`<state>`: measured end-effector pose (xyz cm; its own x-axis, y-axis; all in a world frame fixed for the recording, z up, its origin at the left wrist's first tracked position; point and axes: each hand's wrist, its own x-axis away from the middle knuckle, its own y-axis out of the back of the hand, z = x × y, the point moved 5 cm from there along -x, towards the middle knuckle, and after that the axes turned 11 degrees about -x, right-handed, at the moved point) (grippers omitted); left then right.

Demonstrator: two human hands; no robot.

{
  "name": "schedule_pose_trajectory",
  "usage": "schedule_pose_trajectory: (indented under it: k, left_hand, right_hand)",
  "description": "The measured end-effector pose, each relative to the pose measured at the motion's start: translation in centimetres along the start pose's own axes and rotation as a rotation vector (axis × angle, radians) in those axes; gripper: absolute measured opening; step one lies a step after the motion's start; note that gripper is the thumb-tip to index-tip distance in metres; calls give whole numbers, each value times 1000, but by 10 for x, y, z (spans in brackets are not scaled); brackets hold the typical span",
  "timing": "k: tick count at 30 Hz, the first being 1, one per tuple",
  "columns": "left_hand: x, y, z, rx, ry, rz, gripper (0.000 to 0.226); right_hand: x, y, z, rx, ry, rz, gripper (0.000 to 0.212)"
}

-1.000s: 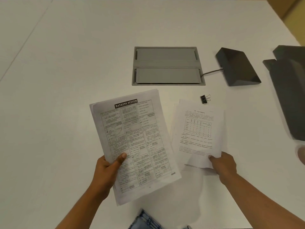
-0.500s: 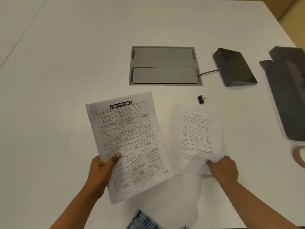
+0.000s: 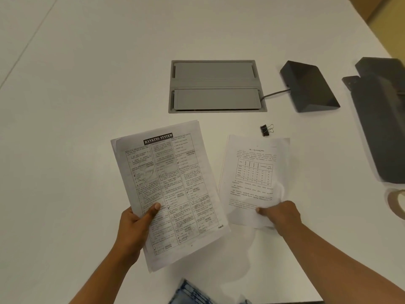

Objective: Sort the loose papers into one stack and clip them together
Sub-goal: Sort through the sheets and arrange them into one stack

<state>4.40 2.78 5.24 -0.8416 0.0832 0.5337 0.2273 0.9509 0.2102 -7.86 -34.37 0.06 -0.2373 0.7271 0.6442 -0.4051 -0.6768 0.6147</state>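
My left hand [image 3: 137, 224] grips a few sheets topped by a page headed "Banking System" [image 3: 171, 189], thumb on the front, lifted and tilted over the white table [image 3: 76, 106]. My right hand [image 3: 281, 215] pinches the lower right corner of a second set of papers with a small printed table [image 3: 254, 178], which lies nearly flat to the right of the first set. The two sets are apart, not overlapping. A black binder clip [image 3: 265, 130] lies on the table just beyond the right papers' top edge, untouched.
A grey cable hatch [image 3: 217, 85] is set into the table behind the papers. A dark wedge-shaped box [image 3: 310, 86] with a cord sits to its right. A dark folder-like object [image 3: 383, 119] and a tape roll [image 3: 396, 202] lie at the right edge.
The right-hand papers have come down from a lifted, curled pose to lie nearly flat on the table. The left-hand sheets have stayed in the same grip, shifting only slightly.
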Motion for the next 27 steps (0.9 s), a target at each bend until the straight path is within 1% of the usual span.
schedule_pose_trajectory:
  k: [3, 6, 7, 8, 10, 13, 17, 23, 27]
  left_hand:
    - [0, 3, 1, -6, 0, 0, 28]
    - [0, 7, 3, -15, -7, 9, 27]
    - [1, 8, 4, -17, -9, 11, 24]
    - [2, 9, 5, -17, -9, 11, 22]
    - [3, 13, 8, -11, -4, 8, 20]
    - [4, 16, 10, -9, -1, 1, 20]
    - [4, 18, 11, -18, 6, -8, 20]
    - [5, 19, 7, -41, 4, -30, 24]
    - [5, 30, 2, -58, -2, -89, 28]
  right_hand:
    - [0, 0, -5, -91, 61, -20, 54]
    - [5, 5, -10, -205, 169, -44, 26]
    - [6, 8, -12, -251, 185, -49, 19]
    - [6, 11, -15, -281, 200, -62, 15]
    - [7, 18, -18, -295, 246, -79, 17]
    - [3, 27, -25, -316, 295, -63, 11]
    - [-5, 34, -38, -366, 273, -27, 11]
    - [2, 44, -37, -591, 244, 22, 15]
    - [15, 57, -28, -781, 213, 63, 16]
